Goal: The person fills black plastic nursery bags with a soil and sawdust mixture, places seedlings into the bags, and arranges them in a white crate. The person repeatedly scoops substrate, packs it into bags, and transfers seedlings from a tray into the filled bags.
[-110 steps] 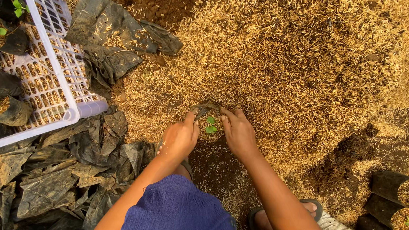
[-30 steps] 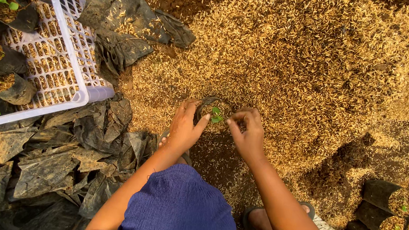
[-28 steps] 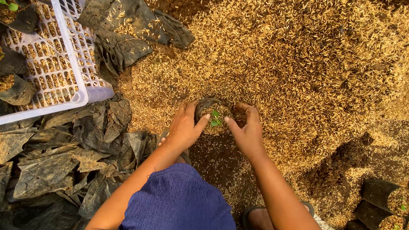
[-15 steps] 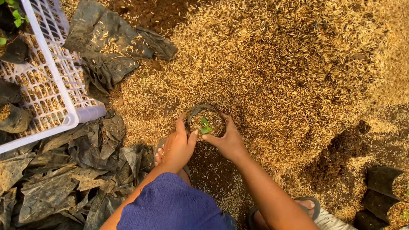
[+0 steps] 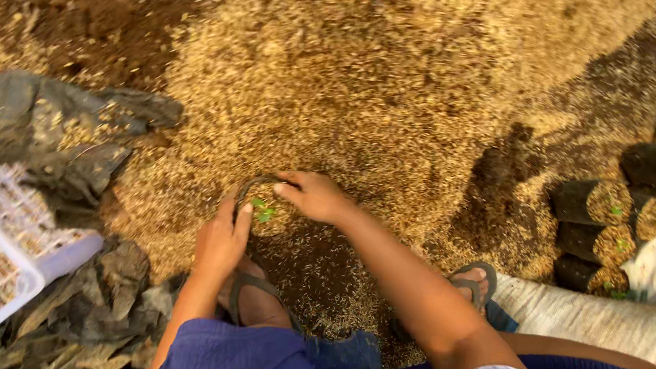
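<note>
- Head view, looking straight down: a wide heap of golden husk mix [image 5: 399, 96] fills the upper and middle part of the frame, with darker soil [image 5: 106, 7] showing at the upper left.
- Just below centre sits a small black seedling bag [image 5: 264, 207], filled with the husk mix, a tiny green sprout [image 5: 264, 212] poking out of its top.
- The left hand [image 5: 220, 240] is curled against the bag's left side, fingers bent round its rim, thumb up by the edge, so it has hold of the bag.
- The right hand [image 5: 315, 197] comes in from the right, fingers half bent and resting on the bag's upper right rim; it touches the rim, though whether it truly grips is hard to tell.
- Under the hands, a foot in a sandal [image 5: 254, 301] at lower centre, a second sandal [image 5: 471, 282] to the right of the right forearm.
- Far left edge: the corner of a white plastic crate [image 5: 28, 261], husk scattered on its lattice floor.
- Empty crumpled black bags [image 5: 71, 138] lie at left, more of them at lower left.
- Right edge: a stack of filled black seedling bags [image 5: 618, 218] lying on their sides, beside a pale sack [image 5: 609, 320] running along the lower right.
- Blue clothing [image 5: 265, 361] fills the bottom edge.
</note>
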